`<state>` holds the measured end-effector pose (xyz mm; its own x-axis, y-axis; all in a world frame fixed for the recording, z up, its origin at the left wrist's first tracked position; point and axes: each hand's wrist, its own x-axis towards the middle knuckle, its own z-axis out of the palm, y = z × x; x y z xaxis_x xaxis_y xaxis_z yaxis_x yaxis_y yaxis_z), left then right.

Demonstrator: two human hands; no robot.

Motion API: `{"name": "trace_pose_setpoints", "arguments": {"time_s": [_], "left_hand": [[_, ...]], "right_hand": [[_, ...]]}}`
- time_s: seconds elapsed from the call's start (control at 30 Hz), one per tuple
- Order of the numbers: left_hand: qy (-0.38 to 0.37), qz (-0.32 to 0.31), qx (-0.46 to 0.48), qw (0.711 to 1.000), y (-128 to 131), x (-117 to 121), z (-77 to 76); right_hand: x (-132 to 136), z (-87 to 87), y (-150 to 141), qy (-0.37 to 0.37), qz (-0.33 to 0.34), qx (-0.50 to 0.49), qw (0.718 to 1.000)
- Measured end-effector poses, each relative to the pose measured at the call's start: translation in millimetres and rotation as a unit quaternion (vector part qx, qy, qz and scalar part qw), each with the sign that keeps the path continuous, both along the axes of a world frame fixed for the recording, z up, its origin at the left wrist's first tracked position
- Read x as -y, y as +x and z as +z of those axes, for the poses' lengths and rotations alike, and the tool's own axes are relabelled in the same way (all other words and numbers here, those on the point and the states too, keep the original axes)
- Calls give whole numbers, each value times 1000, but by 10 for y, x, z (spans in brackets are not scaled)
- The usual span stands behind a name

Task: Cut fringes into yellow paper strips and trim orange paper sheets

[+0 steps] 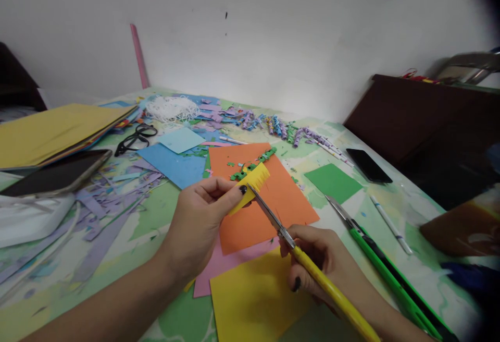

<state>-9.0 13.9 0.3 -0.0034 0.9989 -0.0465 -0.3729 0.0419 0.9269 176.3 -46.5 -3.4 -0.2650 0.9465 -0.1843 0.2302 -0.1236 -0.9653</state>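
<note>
My left hand (199, 222) pinches a small yellow paper strip (258, 176) between thumb and fingers. Short cuts form a fringe along the strip's right-hand edge. The blades of the scissors (270, 214) meet that edge close to my left thumb. My right hand (326, 253) is closed around the scissors, whose long yellow handle runs toward the lower right. Beneath the strip lies an orange paper sheet (242, 235), with a curled green fringed paper piece (269, 153) on it. Nearer to me are a pink sheet (205, 274) and a yellow sheet (250, 300).
A green utility knife (386, 274) with its blade out lies right of my right hand. Around the table are a green square (334, 183), phone (369, 166), glasses (136, 138), tablet-like device (58, 175), white string (172, 108), purple scraps (105, 201) and several curled fringed papers (277, 125).
</note>
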Motion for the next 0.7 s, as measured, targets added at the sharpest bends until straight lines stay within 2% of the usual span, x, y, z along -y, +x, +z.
{"name": "trace_pose_setpoints", "arguments": {"time_s": [0.33, 0.57, 0.7], "left_hand": [[-2, -5, 1, 1000, 3, 8, 3], [-2, -4, 4, 1000, 5, 6, 2], [0, -6, 2, 1000, 7, 2, 12]], "right_hand": [[1, -38, 11, 0, -10, 2, 1000], [-9, -7, 18, 10, -10, 39, 999], [-7, 1, 4, 7, -8, 26, 1000]]}}
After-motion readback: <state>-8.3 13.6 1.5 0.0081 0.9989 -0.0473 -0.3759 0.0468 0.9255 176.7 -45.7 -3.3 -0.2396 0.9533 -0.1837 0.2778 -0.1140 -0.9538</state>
